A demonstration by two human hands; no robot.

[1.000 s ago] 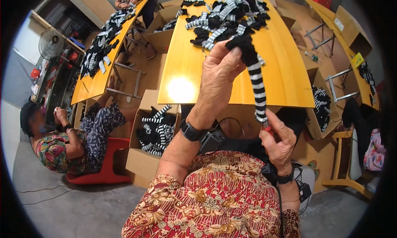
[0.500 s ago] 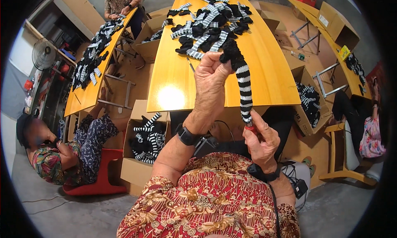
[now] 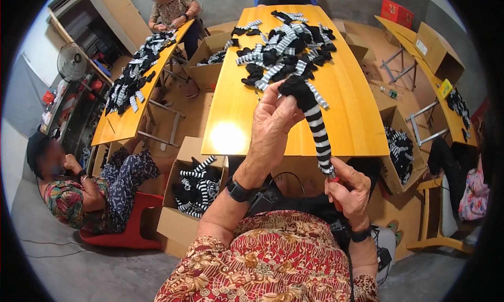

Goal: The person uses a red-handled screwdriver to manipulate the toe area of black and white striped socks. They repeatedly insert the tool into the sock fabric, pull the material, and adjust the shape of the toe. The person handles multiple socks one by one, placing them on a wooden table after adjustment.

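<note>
Your left hand (image 3: 273, 124) is raised above the near edge of the yellow wooden table (image 3: 352, 123), fingers pressed together around the black toe end of a black-and-white striped sock (image 3: 316, 128). The sock hangs stretched down from there to your right hand (image 3: 350, 189), which sits below the table's near edge and pinches the sock's lower end; a small red-handled tool shows in that grip, too hidden to name.

On the far half of the table lies a heap of striped socks (image 3: 286, 53). Just left of the table, on the floor, an open cardboard box (image 3: 181, 197) holds more socks. Further left a second yellow table (image 3: 134, 100) carries another pile, with a person in a floral top (image 3: 71, 197) seated on a red stool near its close end. A standing fan (image 3: 72, 63) is beyond that table. The floor is grey concrete.
</note>
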